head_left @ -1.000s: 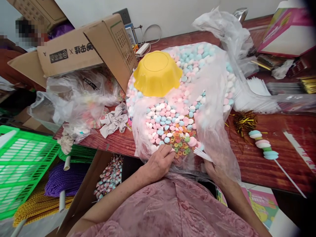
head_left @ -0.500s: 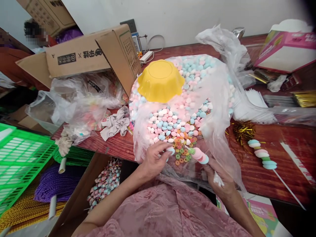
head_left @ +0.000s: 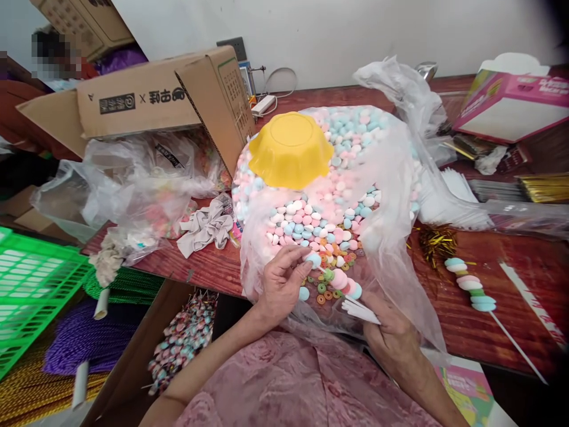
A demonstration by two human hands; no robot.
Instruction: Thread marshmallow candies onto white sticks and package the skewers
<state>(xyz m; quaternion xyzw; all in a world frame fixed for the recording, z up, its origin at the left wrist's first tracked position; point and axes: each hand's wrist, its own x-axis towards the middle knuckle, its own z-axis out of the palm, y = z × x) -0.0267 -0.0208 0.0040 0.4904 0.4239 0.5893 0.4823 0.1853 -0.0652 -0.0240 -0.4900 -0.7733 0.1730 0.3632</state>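
My left hand (head_left: 282,281) pinches a pale blue candy (head_left: 313,260) between thumb and fingertips, at the tip of a white stick. That stick is the candy skewer (head_left: 340,279) in my right hand (head_left: 393,326), threaded with a green ring, pink candies and a blue one. Against the same palm lies a bundle of bare white sticks (head_left: 359,309). Below both hands, small ring candies (head_left: 328,295) and pink, white and blue candies (head_left: 302,222) spread over clear plastic. One loose blue candy (head_left: 304,293) lies beside my left fingers.
An upturned yellow bowl (head_left: 291,148) sits on the candy pile. To the right lies another candy skewer (head_left: 470,284) near gold tinsel (head_left: 438,242). Cardboard box (head_left: 133,101), grey cloth (head_left: 207,225) and green basket (head_left: 40,296) are at left. A person (head_left: 56,53) is at far left.
The skewer in my right hand has moved left and tilted, its tip now at the blue candy in my left hand. The white stick bundle shows more fully.
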